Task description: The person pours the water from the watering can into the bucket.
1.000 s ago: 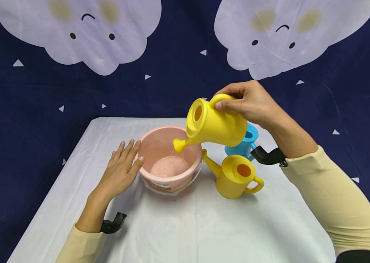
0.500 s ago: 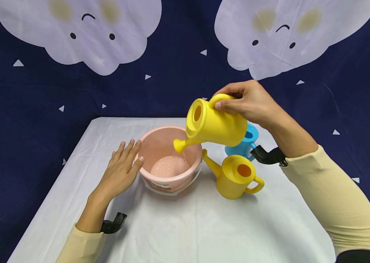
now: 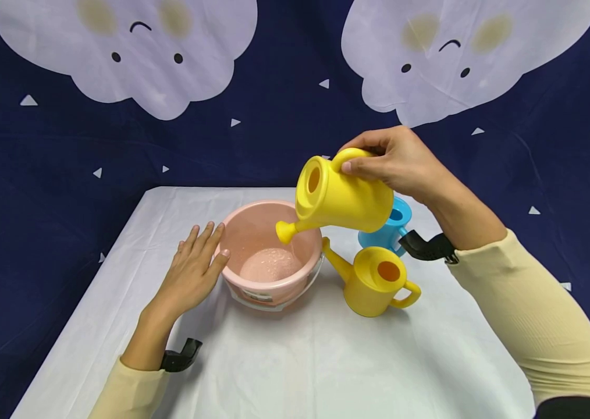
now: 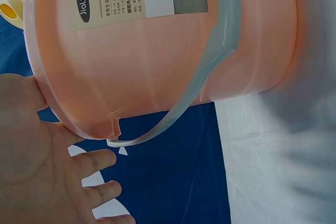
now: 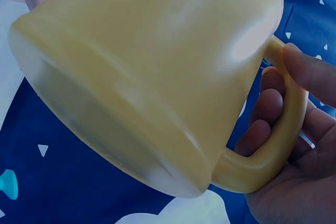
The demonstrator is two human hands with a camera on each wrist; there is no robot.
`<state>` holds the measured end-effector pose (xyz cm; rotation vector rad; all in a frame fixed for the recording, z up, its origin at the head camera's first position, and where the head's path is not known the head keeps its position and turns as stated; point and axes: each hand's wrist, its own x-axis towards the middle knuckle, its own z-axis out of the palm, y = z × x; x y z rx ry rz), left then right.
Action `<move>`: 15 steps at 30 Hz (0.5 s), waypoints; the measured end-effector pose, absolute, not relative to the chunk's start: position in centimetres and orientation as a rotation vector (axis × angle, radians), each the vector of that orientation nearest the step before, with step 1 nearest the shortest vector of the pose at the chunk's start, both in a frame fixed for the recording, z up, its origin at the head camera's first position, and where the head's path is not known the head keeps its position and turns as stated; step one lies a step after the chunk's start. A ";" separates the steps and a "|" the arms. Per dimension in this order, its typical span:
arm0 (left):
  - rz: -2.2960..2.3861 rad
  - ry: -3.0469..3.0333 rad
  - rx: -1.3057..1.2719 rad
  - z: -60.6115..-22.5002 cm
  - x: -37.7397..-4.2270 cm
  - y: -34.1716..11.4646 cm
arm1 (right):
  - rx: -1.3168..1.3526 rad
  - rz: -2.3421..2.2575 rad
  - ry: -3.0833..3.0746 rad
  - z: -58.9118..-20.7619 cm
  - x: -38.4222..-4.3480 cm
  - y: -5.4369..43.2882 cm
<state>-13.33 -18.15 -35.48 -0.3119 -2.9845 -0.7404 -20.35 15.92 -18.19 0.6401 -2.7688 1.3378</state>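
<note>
A yellow watering can hangs tilted in the air, its spout down over a pink bucket. My right hand grips its handle; in the right wrist view the fingers curl round that handle. A thin stream of water falls from the spout's rose into the bucket, where bubbly water lies at the bottom. With fingers straight, my left hand rests against the bucket's left rim. The left wrist view shows thumb and a finger at the rim, near the bucket's grey carrying handle.
A second yellow watering can stands upright right of the bucket, its spout close to the rim. Behind it is a blue watering can, partly hidden. All stand on a white-covered table before a dark blue backdrop.
Both hands and the tilted watering can stay almost in place. The falling water and the bubbles in the bucket shift slightly.
</note>
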 end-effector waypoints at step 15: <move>-0.742 -2.980 -0.319 -35.5 -13.4 -18.2 | 0.639 1.303 -2.784 -18.2 -20.5 15.7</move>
